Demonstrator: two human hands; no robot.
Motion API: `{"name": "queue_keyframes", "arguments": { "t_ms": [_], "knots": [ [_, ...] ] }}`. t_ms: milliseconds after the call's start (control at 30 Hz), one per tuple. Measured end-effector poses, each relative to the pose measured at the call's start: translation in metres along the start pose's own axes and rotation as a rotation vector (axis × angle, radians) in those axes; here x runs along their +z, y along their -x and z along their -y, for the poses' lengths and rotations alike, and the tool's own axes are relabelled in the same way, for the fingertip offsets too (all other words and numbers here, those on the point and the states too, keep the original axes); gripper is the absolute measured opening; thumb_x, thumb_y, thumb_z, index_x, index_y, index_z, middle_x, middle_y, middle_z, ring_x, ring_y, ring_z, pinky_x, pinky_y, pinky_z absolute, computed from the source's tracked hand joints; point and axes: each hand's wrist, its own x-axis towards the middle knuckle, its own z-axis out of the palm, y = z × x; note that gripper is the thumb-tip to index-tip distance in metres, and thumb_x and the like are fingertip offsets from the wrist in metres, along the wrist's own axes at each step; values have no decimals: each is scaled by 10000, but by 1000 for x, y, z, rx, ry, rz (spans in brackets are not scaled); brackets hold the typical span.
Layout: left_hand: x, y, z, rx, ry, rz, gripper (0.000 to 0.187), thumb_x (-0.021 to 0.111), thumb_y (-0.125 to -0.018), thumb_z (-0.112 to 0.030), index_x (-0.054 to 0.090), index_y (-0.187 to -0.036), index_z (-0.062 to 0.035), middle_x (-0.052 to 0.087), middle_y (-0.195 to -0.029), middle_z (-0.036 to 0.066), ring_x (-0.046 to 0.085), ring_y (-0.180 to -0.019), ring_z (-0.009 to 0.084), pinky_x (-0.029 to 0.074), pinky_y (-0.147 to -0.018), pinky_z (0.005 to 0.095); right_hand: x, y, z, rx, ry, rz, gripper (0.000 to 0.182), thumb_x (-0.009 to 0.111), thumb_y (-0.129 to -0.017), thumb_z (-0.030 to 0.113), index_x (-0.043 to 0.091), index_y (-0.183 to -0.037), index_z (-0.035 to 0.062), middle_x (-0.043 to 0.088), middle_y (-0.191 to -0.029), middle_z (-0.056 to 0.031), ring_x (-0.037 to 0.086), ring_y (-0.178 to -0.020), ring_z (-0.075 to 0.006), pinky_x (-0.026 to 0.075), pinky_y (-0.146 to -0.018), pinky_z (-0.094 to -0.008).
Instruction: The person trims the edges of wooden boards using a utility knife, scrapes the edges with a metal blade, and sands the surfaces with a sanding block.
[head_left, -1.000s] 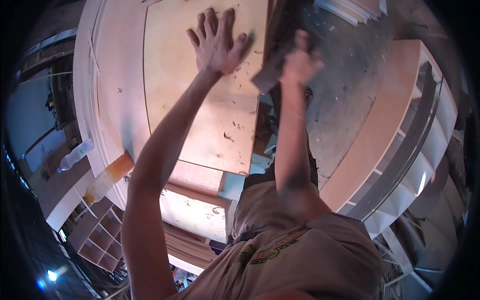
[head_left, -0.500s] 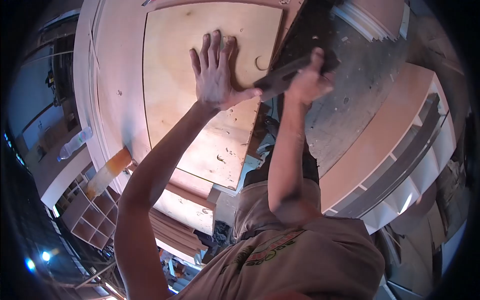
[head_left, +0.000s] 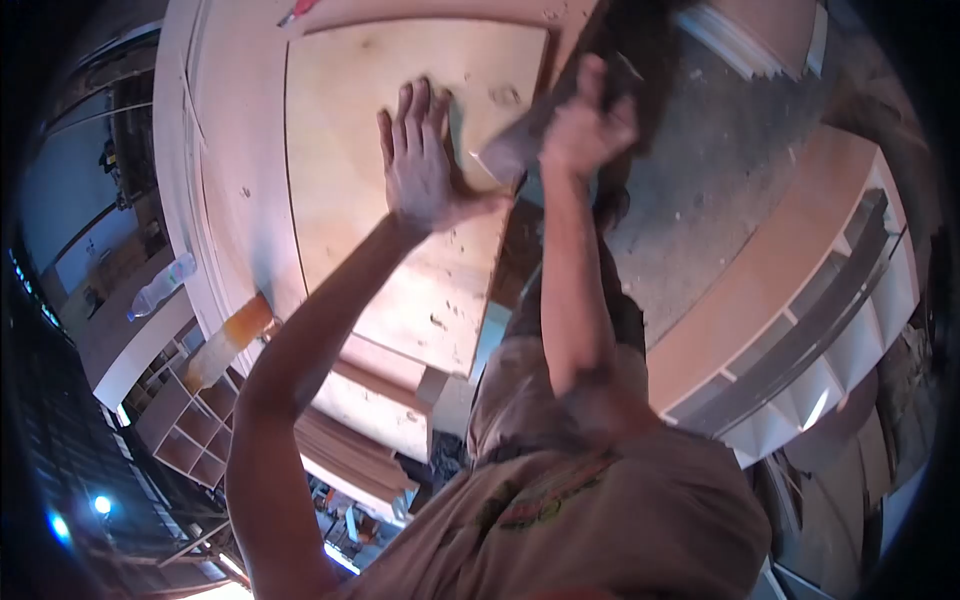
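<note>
A pale plywood board (head_left: 350, 110) lies on a larger pinkish sheet. My left hand (head_left: 422, 175) rests flat on the board with its fingers spread and its thumb pointing to the board's right edge. At that edge is a dark, flat tool (head_left: 515, 145), blurred by motion, its near end just above my left thumb. My right hand (head_left: 588, 130) is wrapped round the tool's right part. Small dark marks and shavings lie on the board's lower part.
The pinkish sheet (head_left: 235, 130) extends left, with a red tool (head_left: 298, 10) at its top. A plastic bottle (head_left: 160, 287) and an orange-topped container (head_left: 228, 342) are at left. A white shelf unit (head_left: 800, 330) curves along the right. Stacked strips (head_left: 355, 450) lie below the board.
My right hand has moved left and up with the dark tool, whose end now overlaps the board more. My left hand stays flat on the board. The view has shifted slightly.
</note>
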Motion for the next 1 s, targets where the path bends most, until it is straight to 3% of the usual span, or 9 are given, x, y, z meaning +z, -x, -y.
{"name": "queue_keyframes", "arguments": {
  "t_ms": [167, 233, 367, 433, 567, 633, 833, 900, 1000],
  "knots": [
    [-2, -3, 2, -2, 3, -11, 1288, 604, -526, -832, 254, -1373, 73, 233, -1446, 290, 173, -1381, 418, 97, -1097, 585, -5, -19, 5, -56, 28, -48, 271, 650, -868, 204, 617, -800, -56, 640, -729, -67, 550, -654, -146, 447, -629, -317],
    [-1, 0, -1, -3, 10, 3, 1296, 598, -531, -837, 241, -1381, 75, 232, -1446, 290, 171, -1382, 415, 104, -1097, 583, 21, -15, -31, -371, 110, 47, 169, 635, -865, 144, 637, -831, -22, 622, -723, -34, 522, -528, -95, 391, -433, -254],
    [-6, -2, -4, -33, -11, 33, 1312, 610, -524, -832, 226, -1388, 77, 219, -1452, 290, 162, -1388, 407, 106, -1096, 587, 10, -28, 16, -22, -60, 19, 212, 648, -854, 164, 651, -903, -42, 615, -709, -48, 563, -607, -101, 426, -512, -241],
    [-5, -4, -2, -24, 8, 33, 1309, 623, -525, -820, 221, -1391, 76, 210, -1455, 290, 156, -1388, 410, 97, -1097, 587, 29, -36, -32, -545, 285, 29, 183, 653, -839, 142, 654, -885, -35, 659, -770, -88, 585, -546, -126, 420, -448, -243],
    [-8, -2, -5, -22, 23, 42, 1297, 653, -533, -788, 210, -1396, 73, 200, -1459, 286, 149, -1388, 412, 90, -1095, 593, 20, -41, 0, -91, 43, 32, 162, 643, -835, 100, 649, -884, -54, 675, -818, -109, 616, -669, -178, 476, -598, -305],
    [-5, -2, -3, -31, 27, 37, 1267, 647, -558, -776, 214, -1397, 68, 207, -1454, 287, 150, -1388, 409, 93, -1091, 599, 37, -43, -27, -291, 162, 59, 173, 630, -836, 87, 629, -894, -76, 669, -852, -105, 585, -706, -156, 471, -657, -309],
    [-5, -1, -5, -15, -51, 14, 1193, 599, -625, -769, 218, -1407, 47, 245, -1446, 271, 203, -1366, 421, 153, -1080, 595, 41, -37, -2, 63, -40, 76, 171, 623, -849, 73, 617, -961, -56, 654, -847, -100, 578, -672, -137, 437, -560, -293],
    [-6, 4, -11, -10, -45, 21, 1191, 605, -625, -763, 218, -1408, 46, 231, -1444, 287, 192, -1369, 426, 145, -1083, 597, 47, -48, -21, -416, 29, 160, 138, 636, -851, 89, 619, -908, -35, 632, -766, -80, 529, -544, -117, 355, -416, -279],
    [-7, -2, -6, -44, -6, 22, 1172, 611, -633, -752, 228, -1410, 38, 232, -1456, 262, 184, -1380, 399, 133, -1092, 590, 12, -39, 12, 43, 75, -63, 239, 698, -822, 222, 580, -757, 25, 540, -654, -37, 486, -525, -118, 386, -502, -290]
  ]
}}
